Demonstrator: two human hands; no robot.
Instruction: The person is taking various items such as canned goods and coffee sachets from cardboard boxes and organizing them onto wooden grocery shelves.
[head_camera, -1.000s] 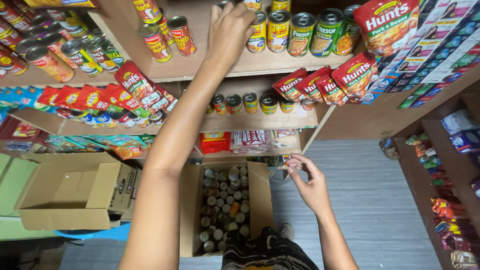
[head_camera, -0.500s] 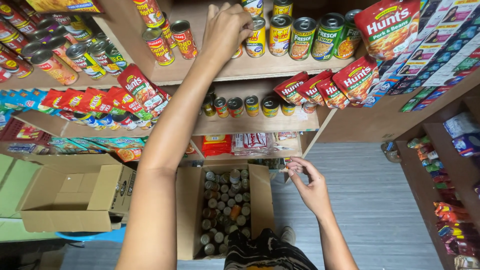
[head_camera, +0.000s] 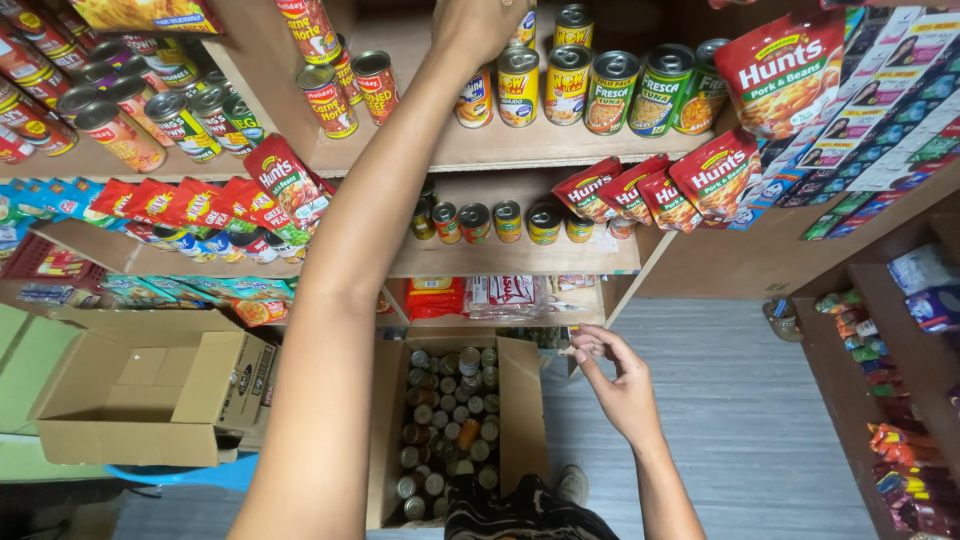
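Fingers (head_camera: 470, 45) of the left hand (head_camera: 485, 25) curl over something at the top shelf (head_camera: 560, 150), up at the frame's edge; what they grip is hidden, so whether they close on a can I cannot tell. Left arm stretches up from near left to the shelf. Just right of that hand stands a yellow can (head_camera: 517, 86), then a row of green-topped cans (head_camera: 640, 90) running right. Left of the hand, red cans (head_camera: 350, 85) stand on the same shelf.

Right hand (head_camera: 615, 385) is low, beside the far right corner of the box of cans (head_camera: 450, 430) on the floor (head_camera: 740, 420). Its fingers (head_camera: 585, 352) are loosely bent, thumb and forefinger tips close together; anything between them is too small to make out.

Box is open, flaps up, packed with upright cans seen from above. A second box (head_camera: 150, 395), open, sits to its left. Middle shelf (head_camera: 520, 262) holds a row of small cans (head_camera: 500, 220); red pouches (head_camera: 690, 185) hang at its right end and along the left shelves.
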